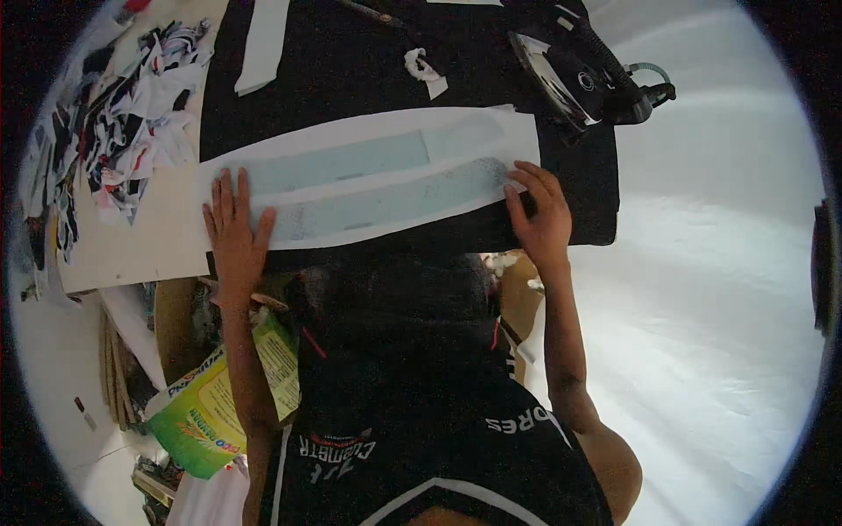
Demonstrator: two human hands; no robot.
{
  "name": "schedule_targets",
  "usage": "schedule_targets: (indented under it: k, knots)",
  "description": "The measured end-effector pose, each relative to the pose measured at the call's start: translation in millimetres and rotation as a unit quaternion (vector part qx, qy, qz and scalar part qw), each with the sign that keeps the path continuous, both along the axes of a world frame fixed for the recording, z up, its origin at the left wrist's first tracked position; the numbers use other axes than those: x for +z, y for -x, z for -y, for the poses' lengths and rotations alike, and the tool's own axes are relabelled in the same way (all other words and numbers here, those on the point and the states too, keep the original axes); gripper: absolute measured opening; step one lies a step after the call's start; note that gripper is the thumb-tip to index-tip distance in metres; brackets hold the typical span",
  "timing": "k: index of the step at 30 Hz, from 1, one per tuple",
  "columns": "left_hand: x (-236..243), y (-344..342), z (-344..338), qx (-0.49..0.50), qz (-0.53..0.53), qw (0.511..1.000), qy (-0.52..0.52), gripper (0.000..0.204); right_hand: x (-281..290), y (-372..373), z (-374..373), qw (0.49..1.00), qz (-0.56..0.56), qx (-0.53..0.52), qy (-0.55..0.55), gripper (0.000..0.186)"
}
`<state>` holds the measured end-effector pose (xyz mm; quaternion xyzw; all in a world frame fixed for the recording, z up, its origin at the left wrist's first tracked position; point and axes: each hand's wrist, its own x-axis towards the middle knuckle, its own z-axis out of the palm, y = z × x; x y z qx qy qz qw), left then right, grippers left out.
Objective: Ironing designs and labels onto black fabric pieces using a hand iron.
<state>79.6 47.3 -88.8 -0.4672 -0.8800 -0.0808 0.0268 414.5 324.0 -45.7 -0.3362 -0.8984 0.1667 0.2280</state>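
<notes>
A white sheet (pixel 351 131) with a curved far edge lies across the black cloth on the table. On it rest two long light blue strips, a far strip (pixel 351 163) and a near strip (pixel 377 203), roughly side by side. My left hand (pixel 235 230) lies flat with fingers spread over the left ends of the strips and sheet. At the right end of the near strip, my right hand (pixel 545 215) has its thumb and fingertips drawn together on the strip's corner, where a small white edge shows between them.
A black iron (pixel 570 83) with a hose rests on the black cloth (pixel 351 74) at the far right. Scissors (pixel 373 12), a white ring-shaped scrap (pixel 419 64) and a white strip (pixel 263 48) lie beyond the sheet. Fabric scraps (pixel 145 114) pile up left. A green-yellow bag (pixel 206 416) stands below.
</notes>
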Motion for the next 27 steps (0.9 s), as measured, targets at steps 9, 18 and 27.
schedule_targets:
  k: [9,18,27]
  knots:
    - [1,10,2,-0.028,-0.007,1.000,-0.007,0.065,-8,2,16,0.999,0.035,-0.036,-0.008,0.030]
    - [5,9,-1,-0.037,0.014,0.999,-0.003,0.067,6,-1,22,0.994,0.092,-0.062,-0.016,0.033]
    - [6,1,8,-0.053,-0.006,0.997,-0.053,0.068,82,43,-80,0.983,-0.040,-0.108,-0.143,0.029]
